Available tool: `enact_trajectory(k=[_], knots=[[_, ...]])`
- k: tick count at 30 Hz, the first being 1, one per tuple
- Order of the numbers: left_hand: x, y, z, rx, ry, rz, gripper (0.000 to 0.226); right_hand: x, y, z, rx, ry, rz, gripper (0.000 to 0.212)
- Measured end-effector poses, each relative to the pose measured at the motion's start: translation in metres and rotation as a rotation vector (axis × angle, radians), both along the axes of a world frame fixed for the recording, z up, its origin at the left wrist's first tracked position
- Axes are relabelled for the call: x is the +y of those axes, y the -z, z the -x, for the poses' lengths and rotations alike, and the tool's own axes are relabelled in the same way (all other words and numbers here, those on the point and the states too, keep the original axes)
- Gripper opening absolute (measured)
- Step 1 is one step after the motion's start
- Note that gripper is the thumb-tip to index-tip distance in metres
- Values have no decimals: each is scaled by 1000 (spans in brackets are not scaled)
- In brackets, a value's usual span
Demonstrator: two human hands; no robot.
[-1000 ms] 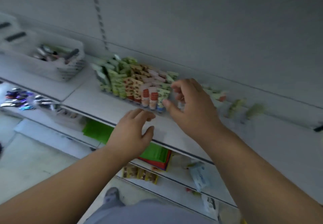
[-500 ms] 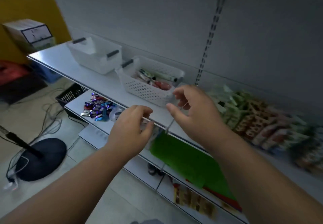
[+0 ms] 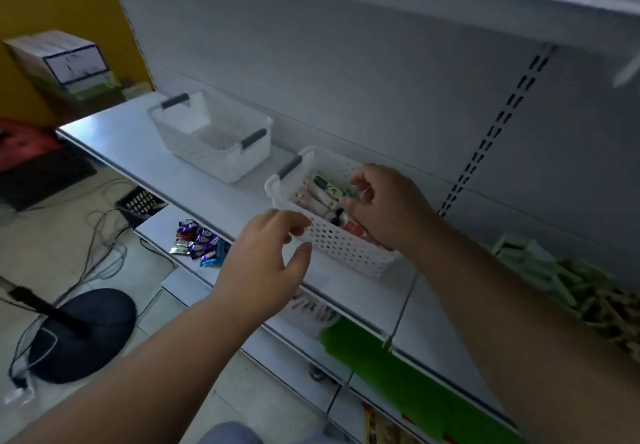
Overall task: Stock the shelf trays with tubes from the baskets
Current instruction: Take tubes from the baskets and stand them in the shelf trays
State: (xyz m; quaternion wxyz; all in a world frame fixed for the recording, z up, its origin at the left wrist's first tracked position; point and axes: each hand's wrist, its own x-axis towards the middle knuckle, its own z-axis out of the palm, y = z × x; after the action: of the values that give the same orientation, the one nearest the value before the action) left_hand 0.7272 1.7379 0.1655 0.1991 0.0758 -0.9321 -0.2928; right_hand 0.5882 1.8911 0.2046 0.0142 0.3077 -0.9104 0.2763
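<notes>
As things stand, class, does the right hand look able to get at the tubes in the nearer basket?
Probably yes. The right hand is already over the open-topped nearer basket, fingers curled just above the tubes. Nothing covers them, and the left hand sits outside the front wall.

The near basket (image 3: 349,246) is white plastic, perforated with small holes, with a smooth rim and a matt grey handle (image 3: 290,167). The far basket (image 3: 214,152) is translucent, milky plastic. The tubes (image 3: 322,197) look like smooth plastic with a slight sheen. The shelf (image 3: 221,197) and back panel (image 3: 346,62) look like painted metal, pale and faintly glossy. The candy wrappers (image 3: 199,244) are shiny foil. The floor (image 3: 69,246) is smooth tile.
</notes>
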Motion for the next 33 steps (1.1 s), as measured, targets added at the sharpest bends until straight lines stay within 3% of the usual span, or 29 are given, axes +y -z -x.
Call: enact_trajectory(k=[5,9,11,13,15,18,21,26,30,33], knots=[[-40,-2,34,31,29,-18,24,-47,19,46,-48,-8,-270,30],[-71,-4,67,37,171,-17,23,-73,35,64,-137,52,-548,10],[-88,-7,83,59,236,-38,23,-81,39,66,-176,104,-573,8],[-105,-9,97,73,307,-55,22,-85,38,68,-208,150,-543,22],[-115,-8,110,79,370,-61,20,-82,28,66,-263,229,-452,37],[-121,-9,129,51,478,-49,18,-64,10,47,-313,433,-162,43],[-112,-17,153,-71,588,88,21,-43,-2,11,-412,584,267,33],[-80,-21,210,-280,734,410,32,-45,-3,-27,-536,682,791,17],[-66,-8,235,-485,861,720,35,-49,0,-40,-549,715,943,20],[-59,3,247,-565,944,797,34,-43,6,-52,-508,764,1021,21]])
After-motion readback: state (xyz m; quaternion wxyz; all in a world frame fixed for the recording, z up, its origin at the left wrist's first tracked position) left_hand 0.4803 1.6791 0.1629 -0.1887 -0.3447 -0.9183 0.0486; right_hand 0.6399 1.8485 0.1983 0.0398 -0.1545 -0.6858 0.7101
